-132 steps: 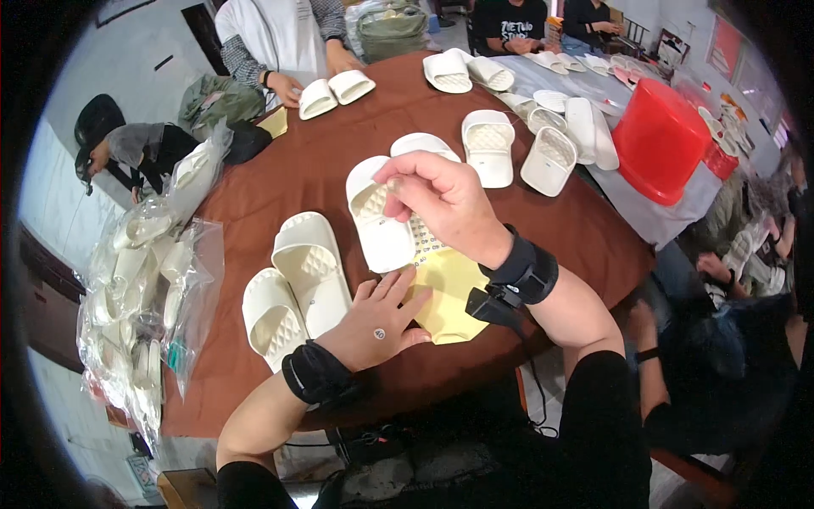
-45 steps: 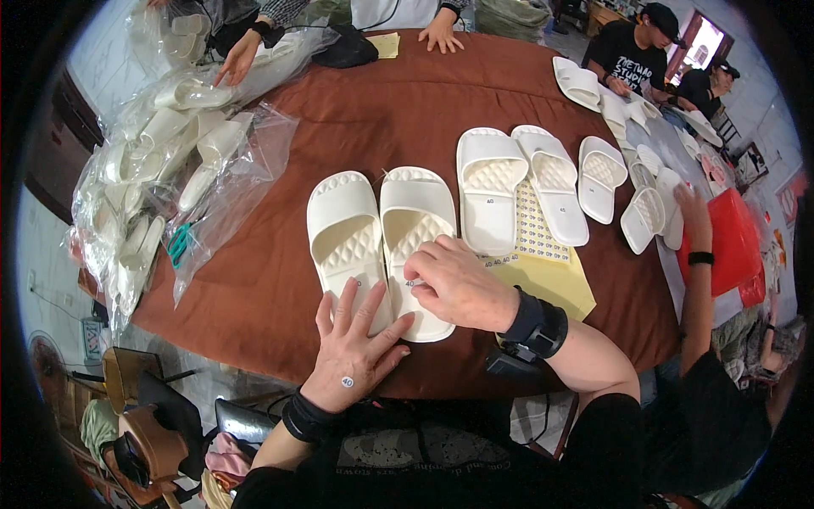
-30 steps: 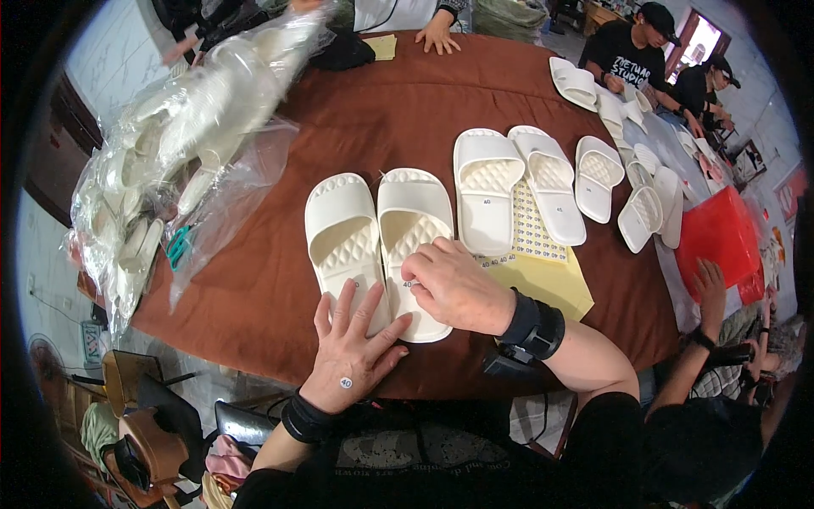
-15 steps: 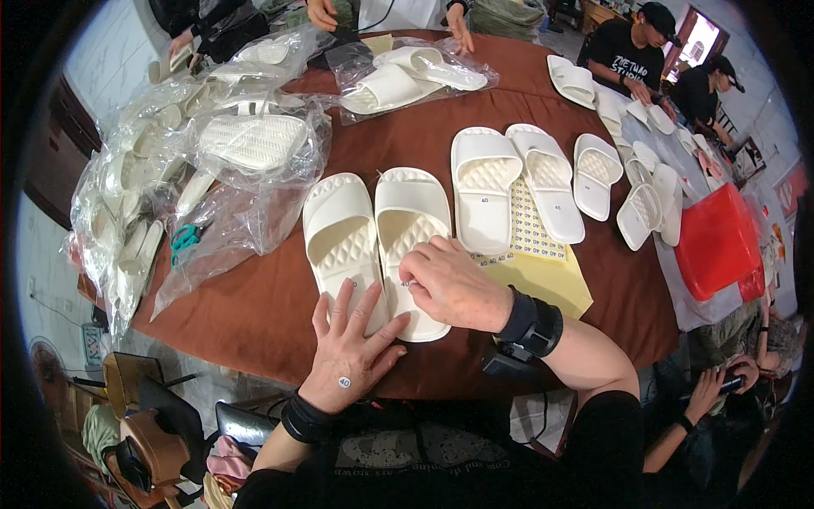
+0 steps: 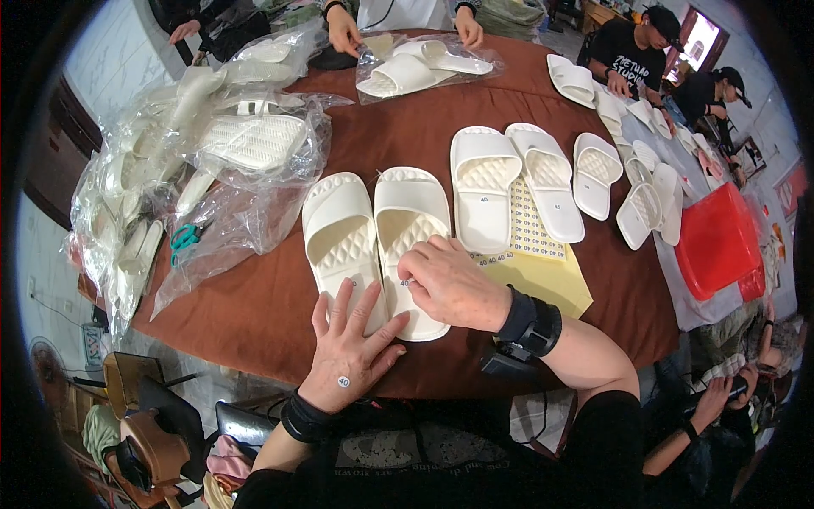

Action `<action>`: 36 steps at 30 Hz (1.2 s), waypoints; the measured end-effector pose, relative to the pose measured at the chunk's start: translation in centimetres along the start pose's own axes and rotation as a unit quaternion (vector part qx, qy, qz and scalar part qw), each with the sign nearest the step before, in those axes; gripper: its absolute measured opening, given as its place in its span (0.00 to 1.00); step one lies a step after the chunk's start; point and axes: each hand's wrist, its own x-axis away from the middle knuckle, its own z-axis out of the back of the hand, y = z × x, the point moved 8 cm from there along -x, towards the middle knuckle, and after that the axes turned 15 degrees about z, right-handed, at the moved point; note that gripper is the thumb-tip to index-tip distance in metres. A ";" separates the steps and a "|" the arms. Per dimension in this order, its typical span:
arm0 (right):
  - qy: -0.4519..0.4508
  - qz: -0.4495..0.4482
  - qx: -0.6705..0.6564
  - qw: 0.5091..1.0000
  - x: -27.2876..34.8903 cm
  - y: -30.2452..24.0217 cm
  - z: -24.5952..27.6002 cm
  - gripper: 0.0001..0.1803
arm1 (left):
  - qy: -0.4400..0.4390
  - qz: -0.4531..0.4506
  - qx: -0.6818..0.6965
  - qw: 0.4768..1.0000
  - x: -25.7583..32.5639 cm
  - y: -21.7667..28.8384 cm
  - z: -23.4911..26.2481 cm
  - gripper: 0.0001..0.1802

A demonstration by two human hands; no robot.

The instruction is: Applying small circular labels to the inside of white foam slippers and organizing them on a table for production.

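Two white slippers lie side by side before me, toes away. My left hand [image 5: 346,360] is open, its spread fingertips resting on the heel of the left slipper [image 5: 337,204]; a small round sticker [image 5: 343,382] clings to its back. Over the right slipper [image 5: 412,197], my right hand [image 5: 458,284] is closed, its fingertips at a round sticker [image 5: 404,283] on the insole and partly covering it. Right of them, two more white slippers [image 5: 485,191] [image 5: 547,187] lie partly over a sticker sheet [image 5: 540,246] and yellow paper [image 5: 564,287].
Bagged slippers [image 5: 127,182] pile up at left, with teal-handled scissors [image 5: 183,243] beside them. Across the brown-covered table [image 5: 407,127], a co-worker's hands [image 5: 343,34] touch a bag of slippers [image 5: 407,75]. Loose slippers [image 5: 597,174] and a red plastic object [image 5: 719,242] are at right.
My hands and the two slippers under them have hardly moved. Across the table, the co-worker's hands have come closer to the bagged slippers, and that bag has shifted slightly away from me.
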 end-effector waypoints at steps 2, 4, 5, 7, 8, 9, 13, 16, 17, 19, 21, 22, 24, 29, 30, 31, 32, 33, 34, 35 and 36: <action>0.005 0.004 -0.004 1.000 0.0 0.0 0.1 0.06 | -0.001 0.001 0.001 1.000 0.0 0.0 0.0 0.26; 0.012 0.001 -0.007 1.000 0.1 0.2 0.0 0.06 | -0.001 0.001 0.002 1.000 0.0 0.0 0.0 0.26; 0.019 -0.002 -0.010 1.000 0.1 0.4 0.0 0.06 | -0.001 0.001 0.002 1.000 0.0 0.0 0.0 0.26; 0.016 -0.010 -0.007 1.000 0.1 0.4 0.0 0.06 | 0.000 0.002 0.001 1.000 0.0 0.0 0.0 0.26; 0.013 -0.017 -0.004 1.000 0.1 0.5 -0.1 0.05 | 0.000 0.002 0.001 1.000 0.0 0.0 0.0 0.26; 0.012 -0.017 -0.003 1.000 0.0 0.4 -0.1 0.05 | 0.002 0.002 0.002 1.000 0.0 0.0 0.0 0.26; 0.010 -0.015 0.019 1.000 -0.2 0.2 -0.2 0.05 | 0.002 0.003 0.006 1.000 0.0 0.0 -0.1 0.26; 0.007 -0.016 0.038 0.999 -0.3 0.2 -0.4 0.05 | -0.002 0.005 0.008 1.000 0.0 -0.1 -0.1 0.27; 0.004 -0.021 0.045 0.999 -0.4 0.2 -0.4 0.04 | -0.001 0.004 0.008 1.000 0.0 -0.1 -0.1 0.27; 0.014 -0.012 0.049 0.999 -0.5 -0.1 -0.2 0.04 | -0.003 0.005 0.008 1.000 0.0 -0.1 -0.1 0.27; 0.023 -0.003 0.052 0.998 -0.6 -0.3 -0.1 0.04 | 0.000 0.005 0.008 1.000 0.0 0.0 0.1 0.27; 0.024 0.008 0.038 0.999 -0.7 -0.4 -0.1 0.04 | 0.003 0.004 0.007 1.000 0.0 0.1 0.1 0.27; 0.025 0.019 0.024 0.999 -0.7 -0.6 -0.3 0.05 | 0.004 0.003 0.009 1.000 0.0 0.0 0.1 0.27; 0.013 0.026 0.019 0.999 -0.7 -0.6 -1.0 0.09 | 0.007 -0.001 0.006 1.000 0.1 0.0 0.0 0.27; 0.012 0.025 0.020 0.999 -0.7 -0.7 -1.0 0.09 | 0.004 -0.001 0.006 1.000 0.1 0.0 0.0 0.27; 0.010 0.029 0.028 0.999 -0.8 -0.8 -1.0 0.11 | 0.001 0.000 0.004 1.000 0.0 0.0 -0.1 0.27; 0.008 0.033 0.037 0.999 -0.9 -0.9 -1.0 0.13 | 0.001 0.000 0.004 1.000 0.0 -0.1 -0.1 0.27; 0.008 0.032 0.036 0.999 -0.9 -0.9 -1.0 0.13 | 0.002 0.000 0.002 1.000 0.0 -0.1 -0.1 0.27; 0.017 0.037 0.032 0.999 -1.0 -1.1 -0.8 0.12 | 0.005 -0.001 -0.001 1.000 0.0 0.0 -0.1 0.27; 0.026 0.042 0.028 0.998 -1.0 -1.3 -0.7 0.13 | 0.005 -0.001 -0.001 1.000 0.1 0.0 0.0 0.27; 0.027 0.042 0.028 0.998 -1.1 -1.4 -0.6 0.13 | 0.005 -0.001 -0.002 1.000 0.1 0.0 0.0 0.27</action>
